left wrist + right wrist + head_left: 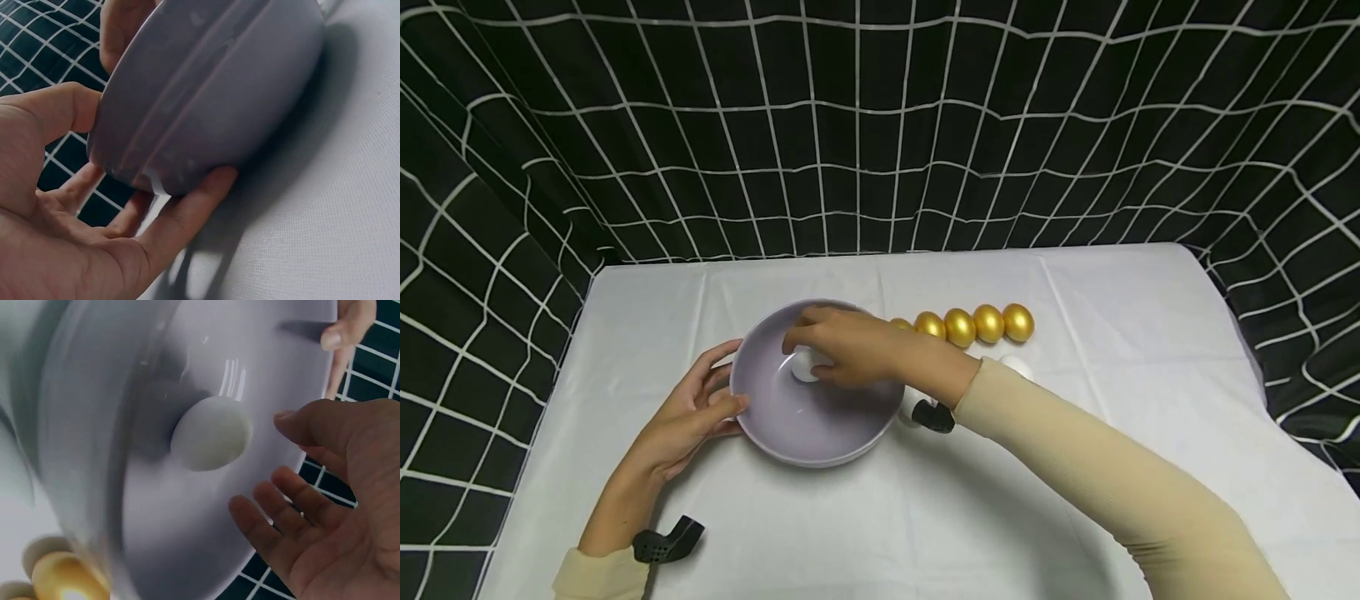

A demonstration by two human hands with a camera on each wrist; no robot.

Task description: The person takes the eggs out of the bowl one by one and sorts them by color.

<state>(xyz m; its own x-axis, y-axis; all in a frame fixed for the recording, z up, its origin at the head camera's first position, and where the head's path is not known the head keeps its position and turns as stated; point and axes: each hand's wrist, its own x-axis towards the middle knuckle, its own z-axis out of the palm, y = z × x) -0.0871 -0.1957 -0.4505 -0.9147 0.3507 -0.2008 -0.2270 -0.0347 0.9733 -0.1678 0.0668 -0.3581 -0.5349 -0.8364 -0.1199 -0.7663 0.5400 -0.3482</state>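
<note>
A lilac bowl (790, 425) stands on the white cloth. My left hand (688, 408) grips its left side, thumb at the rim and fingers along the outer wall; the left wrist view shows a fingertip (219, 181) low on the bowl's outside. Inside the bowl lies one white egg (212, 434), partly covered by my right hand (850, 346) in the head view. My right hand reaches over the bowl with thumb and fingers spread. In the right wrist view, a gap shows between the fingertips (244, 509) and the egg.
Several golden eggs (960, 327) form a row right of the bowl, partly hidden by my right forearm. Behind that arm, a white egg (1017, 365) peeks out. Black wrist devices (667, 542) sit on both arms. A black curtain with a white grid (880, 133) surrounds the table.
</note>
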